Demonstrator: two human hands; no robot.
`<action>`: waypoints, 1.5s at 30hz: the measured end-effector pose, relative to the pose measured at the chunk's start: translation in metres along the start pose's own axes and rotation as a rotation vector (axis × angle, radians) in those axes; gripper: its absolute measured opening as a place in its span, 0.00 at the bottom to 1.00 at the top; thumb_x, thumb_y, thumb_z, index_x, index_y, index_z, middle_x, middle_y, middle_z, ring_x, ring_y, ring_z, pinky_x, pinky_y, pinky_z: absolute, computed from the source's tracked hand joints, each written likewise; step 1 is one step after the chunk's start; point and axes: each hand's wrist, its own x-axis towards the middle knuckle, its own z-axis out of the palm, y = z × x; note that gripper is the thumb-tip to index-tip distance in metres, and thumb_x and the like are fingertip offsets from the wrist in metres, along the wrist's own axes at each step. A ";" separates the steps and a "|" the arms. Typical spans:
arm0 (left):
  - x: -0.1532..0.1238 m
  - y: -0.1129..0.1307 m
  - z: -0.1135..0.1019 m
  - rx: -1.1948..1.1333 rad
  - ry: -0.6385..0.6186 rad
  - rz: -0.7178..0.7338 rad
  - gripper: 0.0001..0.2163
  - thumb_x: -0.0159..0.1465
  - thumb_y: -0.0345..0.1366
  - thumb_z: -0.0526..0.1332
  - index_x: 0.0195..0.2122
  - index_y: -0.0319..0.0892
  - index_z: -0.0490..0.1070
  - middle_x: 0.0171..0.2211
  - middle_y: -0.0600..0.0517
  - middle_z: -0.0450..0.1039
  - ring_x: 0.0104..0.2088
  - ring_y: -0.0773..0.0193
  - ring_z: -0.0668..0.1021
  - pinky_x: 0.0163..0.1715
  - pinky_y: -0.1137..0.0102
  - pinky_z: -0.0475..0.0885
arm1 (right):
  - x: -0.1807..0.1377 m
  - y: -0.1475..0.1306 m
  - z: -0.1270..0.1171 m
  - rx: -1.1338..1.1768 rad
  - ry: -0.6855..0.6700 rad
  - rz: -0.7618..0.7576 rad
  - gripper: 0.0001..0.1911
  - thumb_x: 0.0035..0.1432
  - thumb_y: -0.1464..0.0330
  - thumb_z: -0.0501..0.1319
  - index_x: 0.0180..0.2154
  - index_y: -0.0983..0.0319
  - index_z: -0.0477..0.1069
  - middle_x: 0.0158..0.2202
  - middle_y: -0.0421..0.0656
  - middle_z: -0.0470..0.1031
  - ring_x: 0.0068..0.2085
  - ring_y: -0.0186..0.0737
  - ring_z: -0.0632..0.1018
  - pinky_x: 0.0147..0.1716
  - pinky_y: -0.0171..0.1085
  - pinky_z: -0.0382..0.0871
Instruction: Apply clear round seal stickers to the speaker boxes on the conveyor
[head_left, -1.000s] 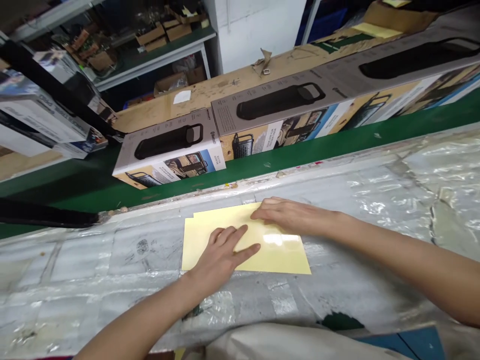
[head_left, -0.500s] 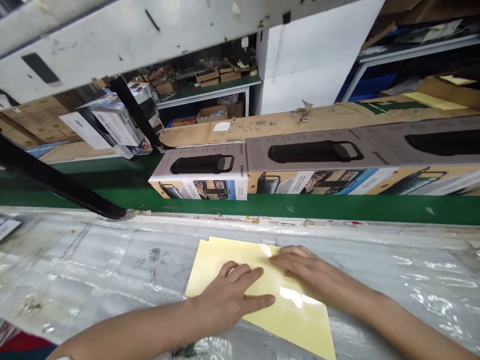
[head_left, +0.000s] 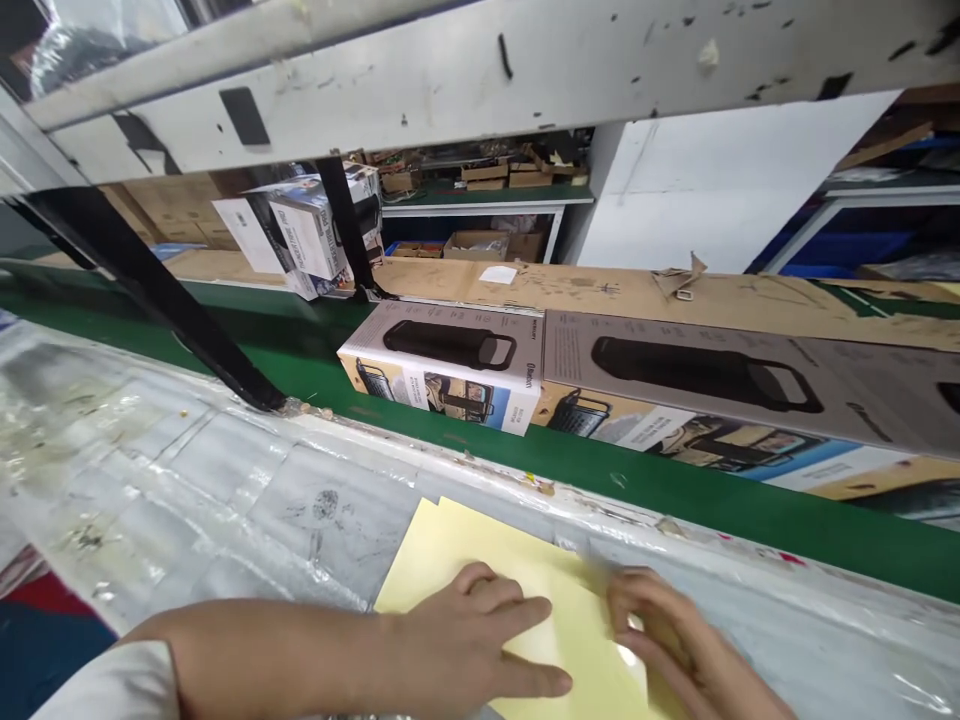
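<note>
Glossy pale-yellow sheets [head_left: 420, 560], at least two and slightly offset, lie on the plastic-covered worktop. Spread across the upper sheet, my left hand [head_left: 480, 640] lies flat with its fingers apart. My right hand [head_left: 667, 630] is at the sheets' right edge, its thumb and fingers curled together around that edge. A smeared dark patch shows just beyond its fingertips, too blurred to name. The lower part of the sheets runs out of the frame.
Past the worktop's raised white edge [head_left: 480, 470] runs a green conveyor belt [head_left: 420, 425] bearing printed speaker boxes [head_left: 450, 345]. A slanted black post [head_left: 187, 310] stands at the left, and a white beam [head_left: 420, 90] crosses overhead. More white boxes [head_left: 307, 230] stand behind.
My right hand has gone from lying on the sheets' upper right to curling its fingers at their right edge. My left hand stays flat on them. The view has tilted and shifted.
</note>
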 end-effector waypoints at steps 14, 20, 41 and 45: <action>0.087 -0.283 -0.154 -0.096 0.335 -0.580 0.19 0.72 0.28 0.54 0.63 0.36 0.69 0.67 0.40 0.68 0.67 0.55 0.69 0.68 0.59 0.63 | 0.187 -0.070 -0.047 0.497 0.407 0.055 0.32 0.52 0.66 0.77 0.51 0.41 0.64 0.28 0.37 0.74 0.34 0.45 0.78 0.34 0.47 0.80; 0.093 -0.377 -0.134 0.065 -0.071 -0.766 0.16 0.77 0.37 0.47 0.56 0.41 0.71 0.60 0.40 0.74 0.61 0.47 0.74 0.63 0.48 0.65 | 0.352 -0.049 -0.018 0.379 0.135 -0.040 0.37 0.47 0.63 0.77 0.53 0.53 0.58 0.31 0.33 0.74 0.36 0.40 0.79 0.41 0.44 0.78; 0.059 -0.373 -0.123 0.094 0.014 -0.839 0.18 0.76 0.37 0.45 0.54 0.39 0.72 0.55 0.40 0.78 0.58 0.46 0.77 0.59 0.51 0.67 | 0.481 0.023 0.055 -0.028 0.141 0.081 0.28 0.47 0.76 0.67 0.49 0.54 0.62 0.35 0.37 0.74 0.35 0.42 0.78 0.40 0.42 0.74; 0.055 -0.377 -0.123 0.105 0.016 -0.832 0.18 0.76 0.36 0.46 0.54 0.39 0.72 0.56 0.40 0.78 0.60 0.47 0.77 0.59 0.52 0.66 | 0.457 0.018 0.062 -0.033 0.107 -0.169 0.31 0.57 0.74 0.59 0.61 0.54 0.58 0.52 0.46 0.75 0.46 0.46 0.81 0.53 0.50 0.73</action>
